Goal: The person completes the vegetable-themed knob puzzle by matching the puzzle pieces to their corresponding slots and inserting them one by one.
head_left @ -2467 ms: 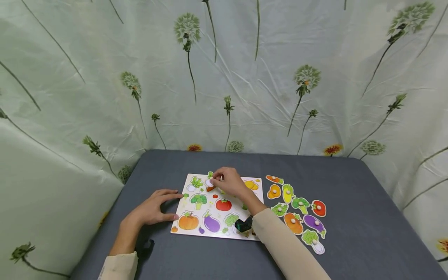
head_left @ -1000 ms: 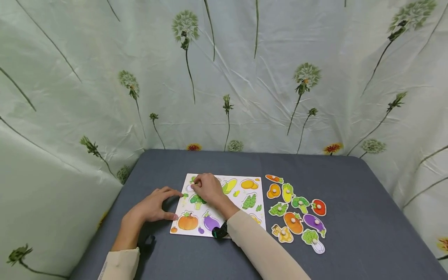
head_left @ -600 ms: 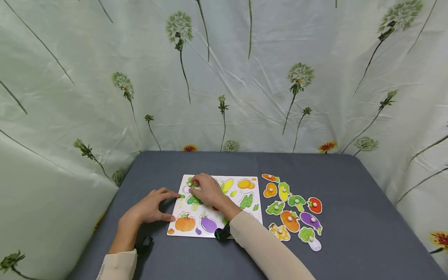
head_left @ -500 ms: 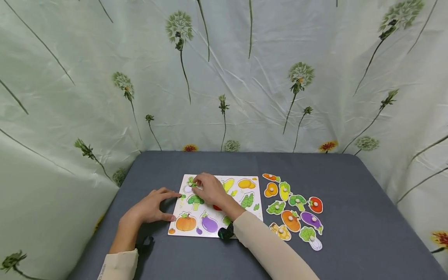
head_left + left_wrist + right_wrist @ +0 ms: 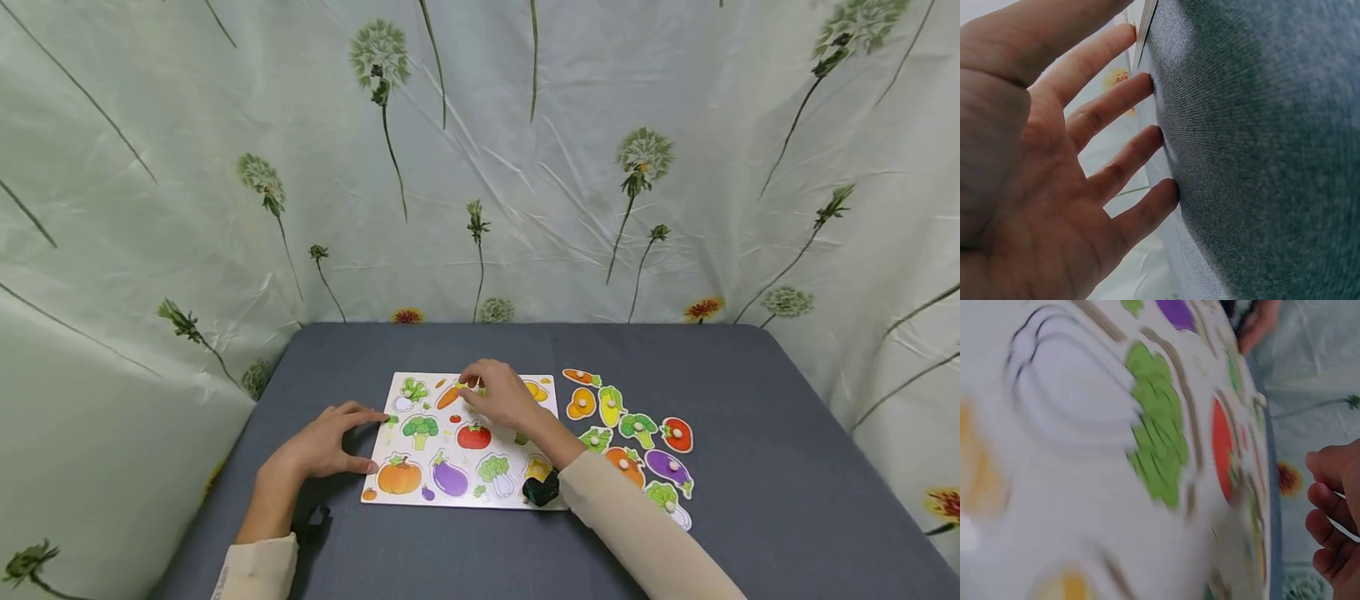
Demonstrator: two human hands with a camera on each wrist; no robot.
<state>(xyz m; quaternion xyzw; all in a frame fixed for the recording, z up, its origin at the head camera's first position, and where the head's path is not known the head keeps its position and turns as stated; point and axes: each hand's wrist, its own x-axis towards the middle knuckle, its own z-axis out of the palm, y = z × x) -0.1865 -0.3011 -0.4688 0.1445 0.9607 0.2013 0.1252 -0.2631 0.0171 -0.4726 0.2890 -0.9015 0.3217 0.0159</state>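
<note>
A white vegetable puzzle board lies flat on the table. My left hand is at its left side, index finger and thumb touching the edge; in the left wrist view that hand's other fingers are spread, their tips on the cloth. In the board's back left recess sits a turnip piece with a knob. Above the carrot picture hovers my right hand, fingers loosely bent around nothing. The right wrist view shows this hand apart from the board, partly cut off by the frame.
Right of the board lie several knobbed pieces, among them a carrot, a broccoli, a tomato, an eggplant and a bok choy. A flowered curtain hangs behind the grey table.
The right hand brought the turnip piece left to the back left recess and let it go, then moved up and right. The left hand stays at the board's edge.
</note>
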